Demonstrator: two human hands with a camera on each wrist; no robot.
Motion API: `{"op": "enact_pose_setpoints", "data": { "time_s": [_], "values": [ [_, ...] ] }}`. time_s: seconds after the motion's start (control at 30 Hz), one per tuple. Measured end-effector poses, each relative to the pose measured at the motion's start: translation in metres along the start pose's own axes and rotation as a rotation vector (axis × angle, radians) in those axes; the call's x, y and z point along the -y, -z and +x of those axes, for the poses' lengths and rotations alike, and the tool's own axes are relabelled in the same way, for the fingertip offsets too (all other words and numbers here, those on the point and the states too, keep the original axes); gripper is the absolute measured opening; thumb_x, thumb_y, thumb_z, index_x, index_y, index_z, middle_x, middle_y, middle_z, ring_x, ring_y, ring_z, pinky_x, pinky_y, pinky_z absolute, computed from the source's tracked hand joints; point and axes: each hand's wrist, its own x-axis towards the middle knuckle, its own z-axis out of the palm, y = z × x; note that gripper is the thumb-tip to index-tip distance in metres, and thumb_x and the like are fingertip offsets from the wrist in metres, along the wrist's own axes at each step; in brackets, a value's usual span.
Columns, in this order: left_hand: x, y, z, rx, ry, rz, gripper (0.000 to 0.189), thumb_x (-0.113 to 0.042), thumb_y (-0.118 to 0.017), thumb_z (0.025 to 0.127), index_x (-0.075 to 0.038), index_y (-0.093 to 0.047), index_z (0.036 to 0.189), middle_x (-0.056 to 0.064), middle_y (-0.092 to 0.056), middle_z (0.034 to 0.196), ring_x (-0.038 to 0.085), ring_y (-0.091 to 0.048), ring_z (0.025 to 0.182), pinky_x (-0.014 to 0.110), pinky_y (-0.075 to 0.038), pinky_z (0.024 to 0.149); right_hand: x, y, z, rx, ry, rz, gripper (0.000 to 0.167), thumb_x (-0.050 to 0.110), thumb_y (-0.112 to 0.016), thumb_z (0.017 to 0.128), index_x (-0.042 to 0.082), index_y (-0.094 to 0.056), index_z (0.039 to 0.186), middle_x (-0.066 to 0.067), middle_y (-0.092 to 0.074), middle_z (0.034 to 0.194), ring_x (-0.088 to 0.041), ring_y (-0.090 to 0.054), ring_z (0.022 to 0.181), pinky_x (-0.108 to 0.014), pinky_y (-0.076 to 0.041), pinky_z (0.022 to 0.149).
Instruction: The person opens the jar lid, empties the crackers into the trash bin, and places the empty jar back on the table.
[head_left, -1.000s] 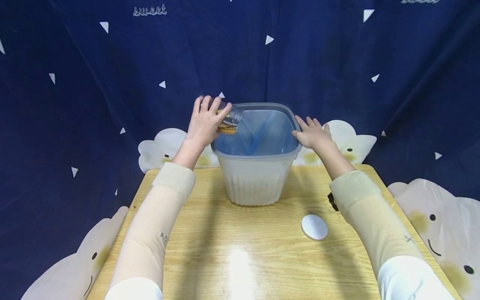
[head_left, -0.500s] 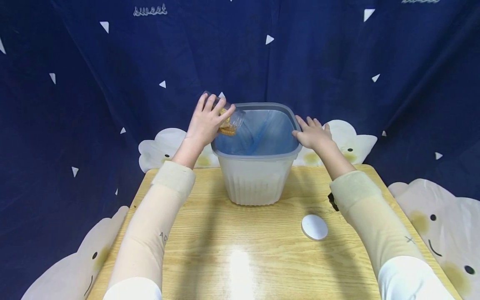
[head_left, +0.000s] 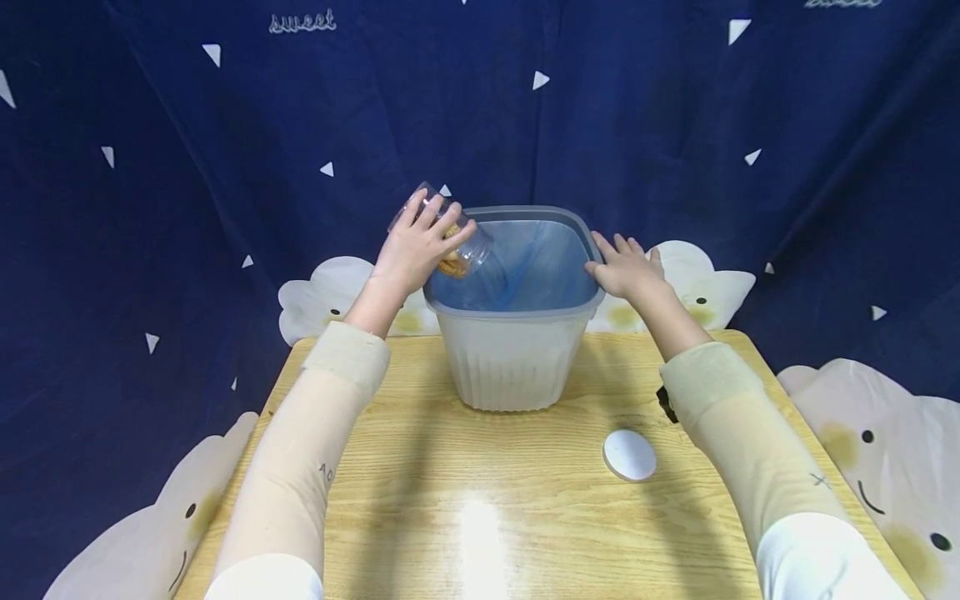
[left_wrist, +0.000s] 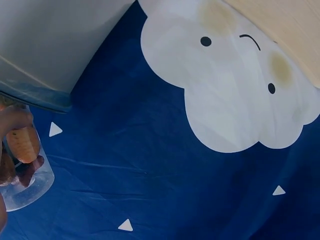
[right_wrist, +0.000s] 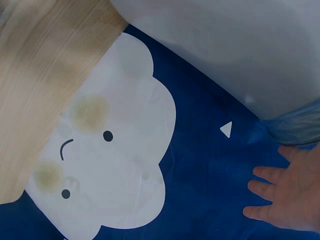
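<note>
My left hand (head_left: 415, 250) grips a clear plastic jar (head_left: 481, 248), tilted with its mouth down over the left rim of a pale plastic bin (head_left: 517, 354). Orange-brown, biscuit-like pieces (head_left: 454, 265) are inside the jar. The left wrist view catches the jar's base end (left_wrist: 42, 185) at its left edge, with a dark red piece among the lighter ones. A blue bag (head_left: 536, 267) lines the bin. At the bin's right rim rests my right hand (head_left: 628, 265), fingers spread. The right wrist view shows those fingers (right_wrist: 270, 191) extended beside the bin's rim. The bin's bottom is hidden.
A round white lid (head_left: 629, 455) lies on the wooden table (head_left: 397, 500), right of the bin. Close to my right sleeve is a small black object (head_left: 666, 404), partly hidden. Behind the table hangs a dark blue curtain (head_left: 637, 125) with white triangles and clouds.
The left hand has tipped the jar further, its base rising and its mouth dipping lower into the bin. The pieces inside have shifted. My right hand stays at the rim.
</note>
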Motion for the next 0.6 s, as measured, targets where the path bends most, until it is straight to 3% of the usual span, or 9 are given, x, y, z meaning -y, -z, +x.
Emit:
{"op": "enact_pose_setpoints", "data": {
  "time_s": [0.27,0.6],
  "values": [
    [0.0002,-0.0037,0.0,-0.088,-0.044,0.032,0.054,-0.002,-0.06,0.081,-0.026,-0.046,0.127,0.007,-0.041,0.127,0.03,-0.036,0.117,0.046,-0.02,0.107,-0.0006,-0.0005,0.0001,0.002,-0.004,-0.005,0.064,0.04,-0.031,0.095,0.017,-0.004,0.148,-0.024,-0.004,0.15,-0.043,0.001,0.136,-0.064,0.005,0.104],
    [0.0009,-0.0023,0.0,-0.036,-0.091,0.076,0.057,-0.008,-0.065,0.079,-0.026,-0.043,0.128,0.007,-0.039,0.13,0.027,-0.033,0.119,0.046,-0.017,0.108,-0.0011,0.0001,0.0,0.004,-0.003,-0.012,0.064,0.04,-0.03,0.096,0.017,-0.003,0.148,-0.024,-0.003,0.15,-0.043,0.001,0.136,-0.064,0.006,0.103]
  ]
}}
